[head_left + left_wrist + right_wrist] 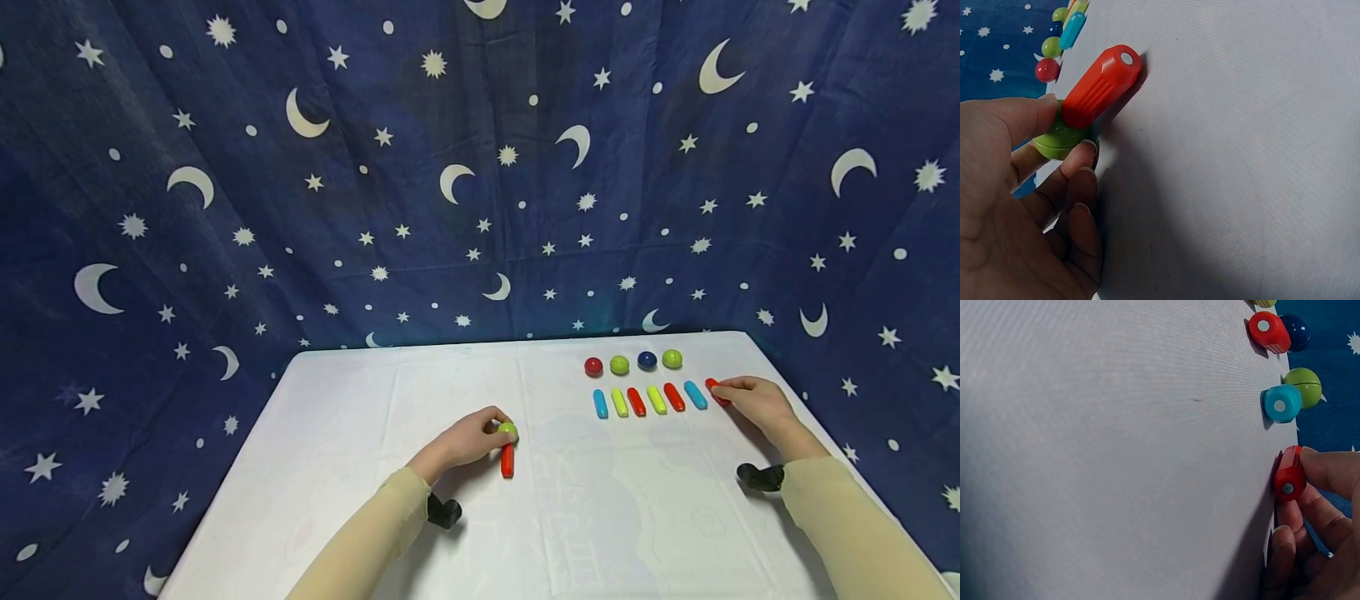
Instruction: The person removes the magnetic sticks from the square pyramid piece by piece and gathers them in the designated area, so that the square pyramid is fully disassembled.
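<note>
My left hand point(474, 435) pinches a green ball point(1063, 136) between thumb and fingers, low over the white table. Against the ball's near side lies a red stick point(1102, 84) with a small metal disc in its end; whether the two are joined I cannot tell. At the right end of a row of sticks, my right hand point(759, 406) pinches another red stick point(1290, 475) with thumb and fingertips. Beside it in the row is a blue stick point(695, 395), untouched. Part of the right-hand stick is hidden behind the fingers in the head view.
Several other sticks, among them a yellow one point(619, 402), continue the row leftward. Behind them stand a red ball point(593, 367), a dark blue ball point(647, 361) and two green balls point(672, 358). A dark curtain point(480, 192) with moons and stars hangs beyond the white table point(352, 400).
</note>
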Available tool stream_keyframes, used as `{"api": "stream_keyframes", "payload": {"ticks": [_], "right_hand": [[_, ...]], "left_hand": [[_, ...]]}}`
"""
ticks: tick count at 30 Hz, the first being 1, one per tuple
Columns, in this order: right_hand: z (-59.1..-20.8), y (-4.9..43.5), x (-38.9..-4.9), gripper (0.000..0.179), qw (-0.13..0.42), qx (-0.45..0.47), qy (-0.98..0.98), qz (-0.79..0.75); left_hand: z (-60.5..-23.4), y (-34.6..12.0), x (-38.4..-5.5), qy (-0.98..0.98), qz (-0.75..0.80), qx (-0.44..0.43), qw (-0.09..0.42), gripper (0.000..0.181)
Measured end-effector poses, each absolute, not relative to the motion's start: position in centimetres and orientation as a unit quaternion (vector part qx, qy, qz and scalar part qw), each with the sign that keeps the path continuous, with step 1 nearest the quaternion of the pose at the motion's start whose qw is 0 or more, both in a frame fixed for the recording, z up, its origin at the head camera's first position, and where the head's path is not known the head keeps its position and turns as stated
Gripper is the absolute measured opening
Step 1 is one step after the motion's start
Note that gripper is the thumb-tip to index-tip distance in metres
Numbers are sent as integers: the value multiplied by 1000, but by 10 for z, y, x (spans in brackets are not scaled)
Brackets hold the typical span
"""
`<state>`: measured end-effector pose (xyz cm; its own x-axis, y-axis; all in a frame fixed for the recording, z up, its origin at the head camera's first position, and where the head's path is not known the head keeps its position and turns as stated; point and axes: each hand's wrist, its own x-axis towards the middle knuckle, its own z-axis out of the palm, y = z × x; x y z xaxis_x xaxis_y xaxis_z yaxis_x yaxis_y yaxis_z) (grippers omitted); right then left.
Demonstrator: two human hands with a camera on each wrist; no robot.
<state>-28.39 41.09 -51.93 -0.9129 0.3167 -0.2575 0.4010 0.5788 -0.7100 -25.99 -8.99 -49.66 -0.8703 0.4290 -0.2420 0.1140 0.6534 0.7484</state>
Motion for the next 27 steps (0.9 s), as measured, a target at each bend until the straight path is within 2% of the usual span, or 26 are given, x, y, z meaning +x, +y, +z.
{"api": "stream_keyframes", "payload": {"ticks": [27], "right_hand": [[-519, 409, -281, 57, 40, 193, 886, -419]], "left_hand": [[-498, -90, -260, 886, 387, 152, 204, 27]]}}
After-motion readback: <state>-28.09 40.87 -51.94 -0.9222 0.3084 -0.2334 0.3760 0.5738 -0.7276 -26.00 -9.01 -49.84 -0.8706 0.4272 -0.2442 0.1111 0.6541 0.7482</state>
